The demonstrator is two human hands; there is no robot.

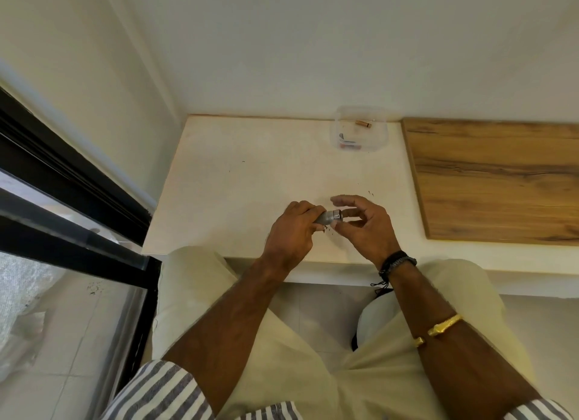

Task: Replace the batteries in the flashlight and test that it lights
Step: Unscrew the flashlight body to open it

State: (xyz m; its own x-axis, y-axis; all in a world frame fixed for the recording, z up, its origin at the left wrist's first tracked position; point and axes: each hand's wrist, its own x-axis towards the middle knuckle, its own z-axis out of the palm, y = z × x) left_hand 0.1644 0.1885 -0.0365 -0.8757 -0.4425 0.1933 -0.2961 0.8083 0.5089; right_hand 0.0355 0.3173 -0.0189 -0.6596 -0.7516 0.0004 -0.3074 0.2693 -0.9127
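The left hand [289, 228] is closed around the flashlight [329, 217] and holds it just above the table [238, 181]. The flashlight lies on its side. Its long way runs from the left hand across to the right hand [365, 224], and its shiny end pokes out toward the right hand.

The right hand is loosely open. Its fingertips [340, 224] sit right at that shiny end, and it looks like they touch it or something small there. I cannot tell if it is a cap or a battery, because it is too small to see. So the right hand is the near one for twisting or pulling at that end.

Far past both hands, by the wall, stands a clear box [360, 128]. Small things lie in it that look like batteries [363, 124]. The right hand is nearer to the box than the left hand. Nothing stands between the hands and the box. A wooden board [501, 181] lies well off to the right of the right hand.
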